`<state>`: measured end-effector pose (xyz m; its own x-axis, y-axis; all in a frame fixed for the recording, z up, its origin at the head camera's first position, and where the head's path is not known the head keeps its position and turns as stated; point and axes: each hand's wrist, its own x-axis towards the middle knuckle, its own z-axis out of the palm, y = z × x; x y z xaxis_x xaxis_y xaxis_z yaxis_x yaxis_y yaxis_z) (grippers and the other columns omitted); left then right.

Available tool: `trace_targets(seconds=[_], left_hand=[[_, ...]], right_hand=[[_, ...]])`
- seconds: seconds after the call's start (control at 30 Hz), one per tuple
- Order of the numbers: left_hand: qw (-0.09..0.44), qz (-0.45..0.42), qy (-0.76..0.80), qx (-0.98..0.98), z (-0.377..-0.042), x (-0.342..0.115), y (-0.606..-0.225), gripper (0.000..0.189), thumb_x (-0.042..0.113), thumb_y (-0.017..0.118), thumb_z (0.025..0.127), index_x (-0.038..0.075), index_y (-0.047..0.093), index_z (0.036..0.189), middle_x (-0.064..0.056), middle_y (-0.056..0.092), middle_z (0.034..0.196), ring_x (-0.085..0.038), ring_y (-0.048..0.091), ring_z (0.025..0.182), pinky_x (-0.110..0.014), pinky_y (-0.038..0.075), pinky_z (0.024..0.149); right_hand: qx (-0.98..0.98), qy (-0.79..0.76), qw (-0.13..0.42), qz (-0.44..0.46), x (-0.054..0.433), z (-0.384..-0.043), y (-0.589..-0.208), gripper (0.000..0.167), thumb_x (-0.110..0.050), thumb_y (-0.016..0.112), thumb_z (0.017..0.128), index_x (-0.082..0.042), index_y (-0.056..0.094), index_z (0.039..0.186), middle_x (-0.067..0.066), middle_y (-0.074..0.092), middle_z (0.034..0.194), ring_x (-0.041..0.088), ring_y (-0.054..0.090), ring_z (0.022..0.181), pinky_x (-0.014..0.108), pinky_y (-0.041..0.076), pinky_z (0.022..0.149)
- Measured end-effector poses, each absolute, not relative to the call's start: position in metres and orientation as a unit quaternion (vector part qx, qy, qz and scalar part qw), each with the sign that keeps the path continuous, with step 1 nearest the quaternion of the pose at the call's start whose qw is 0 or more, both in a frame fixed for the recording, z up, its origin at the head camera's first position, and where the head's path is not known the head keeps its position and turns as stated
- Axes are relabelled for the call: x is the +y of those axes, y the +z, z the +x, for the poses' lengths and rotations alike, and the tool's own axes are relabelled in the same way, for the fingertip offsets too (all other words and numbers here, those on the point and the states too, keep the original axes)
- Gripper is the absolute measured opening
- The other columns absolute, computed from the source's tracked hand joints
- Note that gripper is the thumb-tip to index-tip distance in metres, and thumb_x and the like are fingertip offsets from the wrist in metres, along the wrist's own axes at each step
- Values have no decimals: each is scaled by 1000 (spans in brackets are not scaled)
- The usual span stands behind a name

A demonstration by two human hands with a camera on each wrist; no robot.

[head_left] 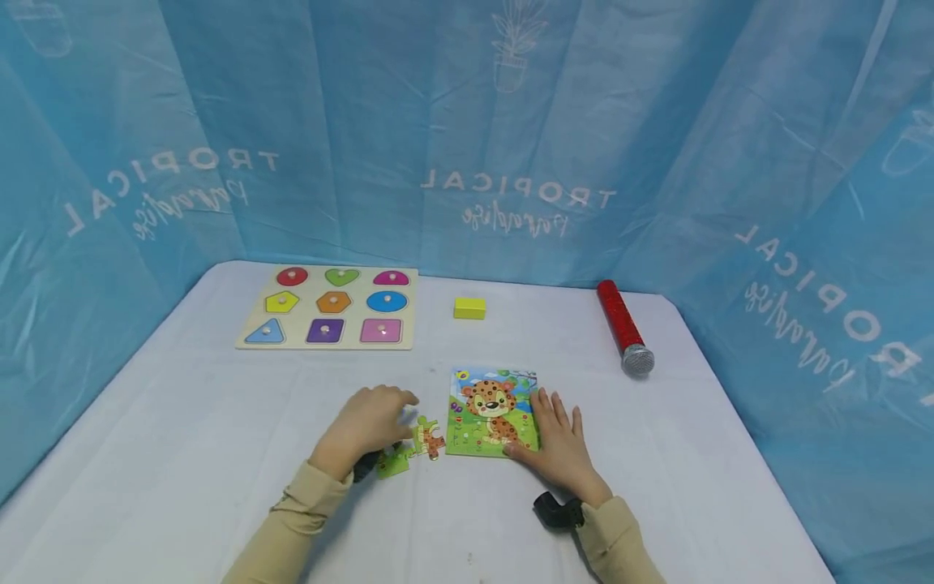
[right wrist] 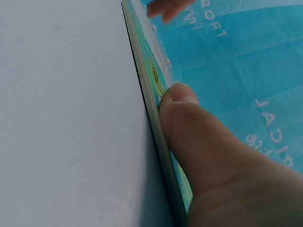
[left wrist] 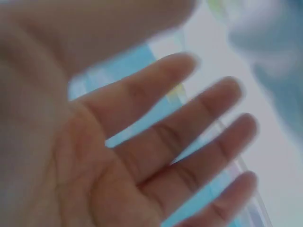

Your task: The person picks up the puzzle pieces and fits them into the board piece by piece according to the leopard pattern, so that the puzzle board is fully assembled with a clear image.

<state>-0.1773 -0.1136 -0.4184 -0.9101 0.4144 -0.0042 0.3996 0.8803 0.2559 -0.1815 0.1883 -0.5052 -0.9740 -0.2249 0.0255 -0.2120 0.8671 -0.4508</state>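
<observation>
A square jigsaw puzzle [head_left: 474, 438] with a cartoon leopard on grass lies in the middle of the white table. My right hand [head_left: 558, 446] rests at its right side, fingers extended along that edge; the thumb [right wrist: 182, 113] presses near the lower edge in the right wrist view. My left hand [head_left: 372, 426] is over the table left of the puzzle, beside two loose jigsaw pieces: a spotted one [head_left: 429, 439] and a green one [head_left: 394, 462]. In the left wrist view the left fingers [left wrist: 170, 132] are spread and hold nothing.
Behind the left hand lies a wooden shape board [head_left: 251, 345] with several knobbed coloured shapes. A yellow block [head_left: 469, 308] sits at the back centre, and a red microphone [head_left: 620, 320] lies at the back right. Blue curtains [head_left: 467, 122] enclose the back and sides.
</observation>
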Motion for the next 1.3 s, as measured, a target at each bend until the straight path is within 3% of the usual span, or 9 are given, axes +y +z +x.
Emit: trace_targets(seconds=[0.13, 0.37, 0.5, 0.67, 0.77, 0.9, 1.03, 1.17, 1.3], left_hand=[[52, 132, 101, 985, -188, -149, -422, 48, 26, 87, 66, 8, 70, 107, -10, 70, 98, -27, 64, 88, -49, 51, 80], [46, 138, 104, 984, -193, -155, -425, 45, 18, 84, 64, 8, 67, 104, -10, 65, 90, -26, 59, 79, -47, 51, 74], [47, 140, 129, 981, -195, -152, -422, 41, 13, 78, 69, 5, 67, 107, -12, 66, 92, -26, 60, 80, -45, 52, 77], [57, 134, 223, 964, -206, -161, -425, 37, 11, 65, 85, 1, 64, 120, -15, 68, 102, -18, 57, 76, -33, 50, 69], [37, 117, 259, 958, -213, -171, -428, 37, 5, 55, 91, -2, 59, 127, -15, 65, 85, -14, 49, 62, -27, 42, 57], [34, 97, 263, 959, -216, -183, -433, 48, -5, 54, 86, -4, 51, 134, -20, 64, 86, -15, 43, 56, -26, 35, 51], [48, 98, 262, 959, -216, -188, -436, 58, -7, 61, 82, -4, 47, 138, -24, 66, 96, -17, 46, 59, -26, 37, 51], [26, 115, 276, 954, -216, -187, -435, 59, -6, 60, 83, -2, 45, 140, -12, 59, 73, -14, 43, 54, -25, 36, 50], [-2, 140, 289, 947, -214, -180, -430, 53, -1, 59, 87, 0, 47, 139, -7, 61, 80, -13, 46, 59, -26, 38, 54]], right_hand=[[966, -232, 12, -114, 189, -181, -503, 98, -55, 68, 82, -2, 26, 152, 19, 21, 160, 40, 12, 150, 65, 0, 117], [966, -233, 12, -112, 190, -180, -502, 98, -55, 68, 82, -2, 25, 153, 19, 20, 160, 40, 11, 150, 64, 0, 117], [965, -237, -1, -117, 189, -179, -503, 99, -56, 68, 81, -1, 26, 152, 21, 23, 159, 42, 14, 149, 65, 1, 116], [966, -233, 1, -116, 189, -180, -503, 99, -56, 68, 81, -1, 25, 152, 20, 22, 160, 41, 14, 149, 65, 1, 117], [966, -230, 5, -116, 190, -180, -502, 99, -55, 68, 82, -2, 25, 153, 20, 21, 160, 40, 13, 149, 65, 1, 117], [966, -230, 3, -120, 190, -179, -501, 99, -54, 69, 81, 0, 26, 152, 21, 22, 159, 41, 14, 149, 66, 2, 116], [965, -231, 5, -122, 189, -178, -500, 99, -55, 68, 82, 0, 26, 152, 22, 22, 159, 42, 14, 149, 66, 3, 116], [966, -230, 5, -122, 189, -179, -501, 98, -55, 67, 82, 0, 25, 152, 21, 22, 159, 41, 14, 149, 66, 3, 116], [966, -227, 7, -122, 188, -179, -502, 99, -55, 67, 82, -1, 25, 153, 20, 21, 160, 41, 13, 149, 66, 2, 116]])
